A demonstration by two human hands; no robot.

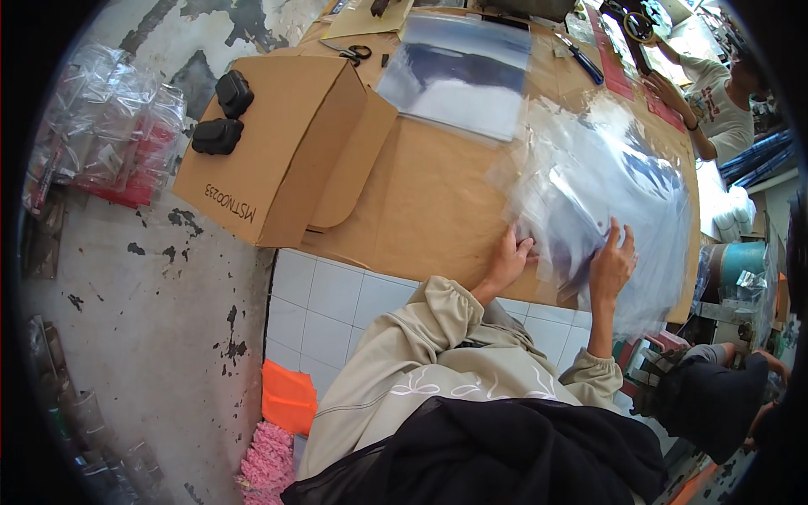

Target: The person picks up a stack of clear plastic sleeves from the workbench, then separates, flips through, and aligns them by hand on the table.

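Observation:
A loose, overlapping pile of clear plastic sheets (581, 172) covers the right part of the brown-covered table (425, 198). At the pile's near left edge is my left hand (507, 259), its fingers curled and the thumb pressed against the edge of the sheets. My right hand (613, 265) lies palm down on the near part of the pile with its fingers apart. Beyond the pile, to the left, a neater stack of clear plastic sheets (459, 80) lies flat.
A cardboard box (269, 139) with two black cases (225, 118) on it stands at the left. Scissors (353, 53) and a blue-handled tool (585, 66) lie farther back. One person (715, 101) works across the table; another (707, 400) is at the lower right.

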